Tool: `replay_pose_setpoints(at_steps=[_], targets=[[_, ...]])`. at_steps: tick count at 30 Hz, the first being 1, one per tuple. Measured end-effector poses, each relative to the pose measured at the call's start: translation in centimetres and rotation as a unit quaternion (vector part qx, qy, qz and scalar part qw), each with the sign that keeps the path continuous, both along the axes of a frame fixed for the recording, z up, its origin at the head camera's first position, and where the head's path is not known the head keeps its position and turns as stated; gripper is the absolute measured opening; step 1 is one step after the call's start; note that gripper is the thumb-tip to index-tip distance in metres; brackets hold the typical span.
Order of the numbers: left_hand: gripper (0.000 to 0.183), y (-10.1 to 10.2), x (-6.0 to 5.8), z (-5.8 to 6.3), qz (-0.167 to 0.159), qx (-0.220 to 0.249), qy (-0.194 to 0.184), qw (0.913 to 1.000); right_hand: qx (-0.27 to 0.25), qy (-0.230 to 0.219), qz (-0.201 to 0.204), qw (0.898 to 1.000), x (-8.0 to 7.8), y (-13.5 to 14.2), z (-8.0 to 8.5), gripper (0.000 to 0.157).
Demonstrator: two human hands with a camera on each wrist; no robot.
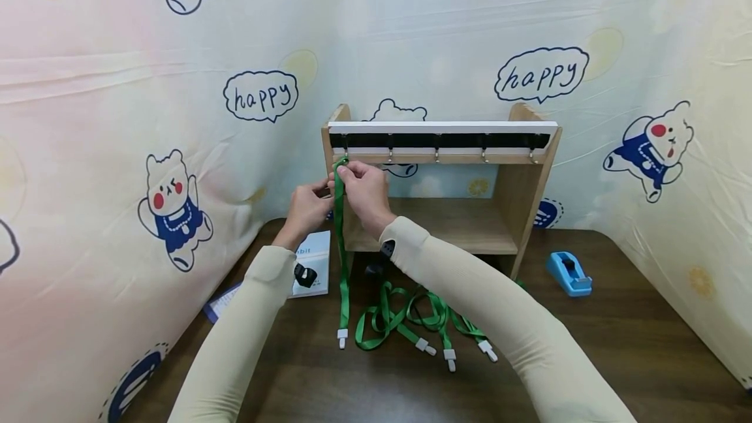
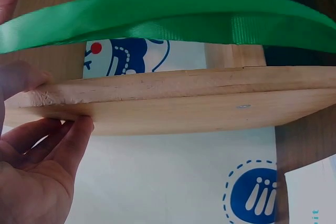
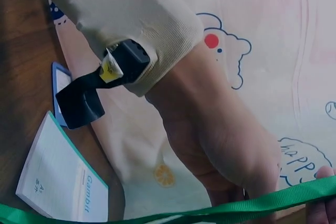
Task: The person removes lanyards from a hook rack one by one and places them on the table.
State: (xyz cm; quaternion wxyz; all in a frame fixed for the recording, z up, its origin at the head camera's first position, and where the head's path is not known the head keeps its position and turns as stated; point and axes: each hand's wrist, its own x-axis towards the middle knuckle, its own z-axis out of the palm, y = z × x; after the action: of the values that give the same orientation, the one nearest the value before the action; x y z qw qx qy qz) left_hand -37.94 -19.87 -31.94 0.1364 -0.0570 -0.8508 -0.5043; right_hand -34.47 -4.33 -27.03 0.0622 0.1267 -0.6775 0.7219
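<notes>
A green lanyard (image 1: 342, 247) hangs straight down at the left end of the wooden shelf (image 1: 452, 224), its white clip (image 1: 343, 338) lowest. My right hand (image 1: 367, 194) pinches the lanyard's upper end just under the leftmost hook of the hook rail (image 1: 411, 141). Whether the loop is over that hook is too small to tell. With thumb and fingers on opposite faces, my left hand (image 2: 42, 166) grips the edge of the shelf's left side panel (image 2: 173, 111). The lanyard's green ribbon (image 2: 184, 17) crosses in front of that panel in the left wrist view.
More green lanyards (image 1: 405, 315) with white clips lie tangled on the dark wooden table (image 1: 329, 390) before the shelf. A blue tape dispenser (image 1: 570, 273) stands to the right. On the left lie a pale notebook (image 1: 317, 256) and a blue-edged item (image 1: 220, 304). Patterned cloth hangs behind.
</notes>
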Motion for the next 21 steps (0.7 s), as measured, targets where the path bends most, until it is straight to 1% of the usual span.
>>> replay_pose_setpoints(at_steps=[4,9,16,21], targets=[[0.059,0.0,0.0,0.0,0.003,0.002,-0.007,1.0,-0.01,0.009,0.005,1.0,0.3,0.0,0.0,0.02],[0.051,0.0,0.1,0.1,0.003,-0.001,-0.015,0.9999,-0.017,0.004,0.017,1.0,0.7,0.1,0.0,0.02],[0.045,-0.1,0.2,0.1,0.009,-0.007,-0.005,0.9999,-0.012,0.005,0.029,0.999,1.1,0.1,0.0,0.021],[0.04,0.0,0.3,0.1,0.016,-0.013,-0.008,0.9998,-0.018,0.013,0.035,0.999,1.5,0.1,-0.3,0.022]])
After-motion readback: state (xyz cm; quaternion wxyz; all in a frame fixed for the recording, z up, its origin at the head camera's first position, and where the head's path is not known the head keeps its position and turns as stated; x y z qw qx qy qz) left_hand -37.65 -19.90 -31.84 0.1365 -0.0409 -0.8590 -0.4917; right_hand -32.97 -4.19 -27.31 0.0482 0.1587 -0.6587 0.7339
